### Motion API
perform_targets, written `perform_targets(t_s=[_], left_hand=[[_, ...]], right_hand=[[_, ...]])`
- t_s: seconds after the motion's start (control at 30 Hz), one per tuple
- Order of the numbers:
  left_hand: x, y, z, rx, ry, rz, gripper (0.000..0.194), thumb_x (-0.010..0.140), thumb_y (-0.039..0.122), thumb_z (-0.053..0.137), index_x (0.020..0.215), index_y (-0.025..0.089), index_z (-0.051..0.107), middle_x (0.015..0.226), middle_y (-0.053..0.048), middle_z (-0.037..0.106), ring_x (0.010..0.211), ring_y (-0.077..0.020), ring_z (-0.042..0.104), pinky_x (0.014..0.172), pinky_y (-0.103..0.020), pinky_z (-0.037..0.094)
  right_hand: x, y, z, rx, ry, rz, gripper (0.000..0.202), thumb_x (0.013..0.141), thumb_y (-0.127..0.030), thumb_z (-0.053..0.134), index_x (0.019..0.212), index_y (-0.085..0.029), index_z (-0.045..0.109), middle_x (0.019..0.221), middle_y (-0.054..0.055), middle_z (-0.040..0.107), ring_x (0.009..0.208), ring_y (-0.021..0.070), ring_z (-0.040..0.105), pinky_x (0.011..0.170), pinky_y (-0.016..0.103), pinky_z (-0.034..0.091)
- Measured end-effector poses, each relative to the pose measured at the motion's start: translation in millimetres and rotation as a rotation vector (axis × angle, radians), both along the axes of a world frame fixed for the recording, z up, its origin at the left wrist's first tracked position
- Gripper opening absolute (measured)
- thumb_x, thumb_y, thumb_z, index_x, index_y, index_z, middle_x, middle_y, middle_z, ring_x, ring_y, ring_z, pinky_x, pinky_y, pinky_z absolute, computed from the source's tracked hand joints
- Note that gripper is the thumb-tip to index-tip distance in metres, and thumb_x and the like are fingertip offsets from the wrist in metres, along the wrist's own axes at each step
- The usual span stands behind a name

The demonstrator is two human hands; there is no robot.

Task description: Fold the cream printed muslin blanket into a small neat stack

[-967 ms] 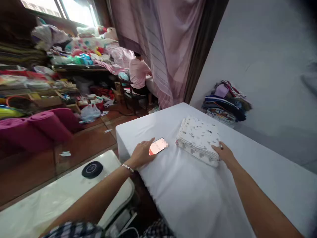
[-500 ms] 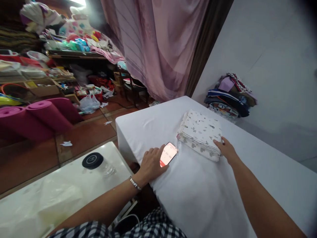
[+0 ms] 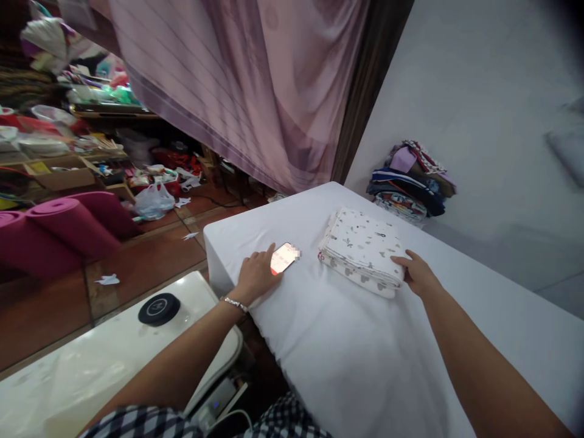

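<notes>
A smartphone (image 3: 285, 258) with a lit screen lies on the white-covered table. My left hand (image 3: 258, 275) has its thumb and fingers around the phone's near left end. To the right of it rests a folded stack of white printed cloth (image 3: 365, 243), with small leaf-like motifs on top and grey shapes along its lower layer. My right hand (image 3: 416, 274) pinches the right corner of this stack, some of its fingers hidden from view.
A white side table (image 3: 114, 340) with a black-lidded jar (image 3: 159, 309) stands at the left. Stacked clothes (image 3: 408, 182) sit by the wall. A pink curtain (image 3: 255, 91) hangs beyond the table. Rolled pink mats (image 3: 68, 228) and clutter fill the floor at left.
My left hand has shifted the phone left and farther away across the table, away from the cloth. My right hand stays at the stack's corner. The camera view has turned slightly.
</notes>
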State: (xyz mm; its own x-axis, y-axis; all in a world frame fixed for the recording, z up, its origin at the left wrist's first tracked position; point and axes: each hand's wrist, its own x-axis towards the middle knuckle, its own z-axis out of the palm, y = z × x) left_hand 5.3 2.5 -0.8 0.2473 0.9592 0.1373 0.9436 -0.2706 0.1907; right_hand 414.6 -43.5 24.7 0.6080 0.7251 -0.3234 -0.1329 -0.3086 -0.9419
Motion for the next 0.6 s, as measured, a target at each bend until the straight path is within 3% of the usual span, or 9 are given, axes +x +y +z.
perform_targets(t_s=[0.17,0.27,0.37,0.5,0.6], left_hand=[[-5,33,7.4,0.05,0.01,0.04,0.07,0.076,0.03,0.054,0.14,0.013,0.031,0.127,-0.015,0.055,0.114,-0.0329,0.049,0.091,-0.045,0.038],[21,30,8.3,0.038,-0.159,-0.078,0.06,0.08,0.032,0.053,0.136,0.015,0.039,0.132,-0.013,0.052,0.117,-0.029,0.049,0.097,-0.041,0.038],[62,24,9.2,-0.146,-0.412,-0.152,0.056,0.082,0.039,0.052,0.133,0.018,0.043,0.129,-0.01,0.055,0.108,-0.0227,0.057,0.092,-0.033,0.043],[108,37,14.3,-0.325,-0.623,-0.092,0.048,0.084,0.037,0.05,0.128,0.019,0.047,0.128,-0.01,0.056,0.104,-0.0223,0.059,0.091,-0.033,0.043],[134,60,16.3,-0.421,-0.66,-0.035,0.051,0.081,0.044,0.053,0.121,0.013,0.051,0.119,-0.017,0.06,0.097,-0.0279,0.062,0.086,-0.039,0.045]], right_hand=[[-10,-19,8.7,0.099,0.324,0.123,0.035,0.069,-0.012,0.064,0.103,-0.014,0.061,0.088,0.008,0.072,0.077,0.0212,0.069,0.064,0.027,0.057],[-23,-28,6.9,0.091,0.433,0.143,0.026,0.071,-0.012,0.06,0.096,-0.013,0.062,0.084,0.009,0.072,0.078,0.0227,0.069,0.067,0.03,0.058],[-31,-30,13.6,0.143,0.467,0.125,0.024,0.067,-0.01,0.059,0.09,-0.013,0.063,0.08,0.008,0.072,0.079,0.0226,0.069,0.07,0.031,0.057],[-7,-48,50.2,0.434,0.399,0.065,0.022,0.065,-0.019,0.056,0.085,-0.016,0.065,0.077,0.006,0.071,0.08,0.0245,0.068,0.075,0.035,0.056],[33,-89,82.7,0.541,0.194,-0.182,0.015,0.066,-0.023,0.055,0.076,-0.018,0.065,0.071,0.007,0.069,0.076,0.025,0.067,0.073,0.036,0.055]])
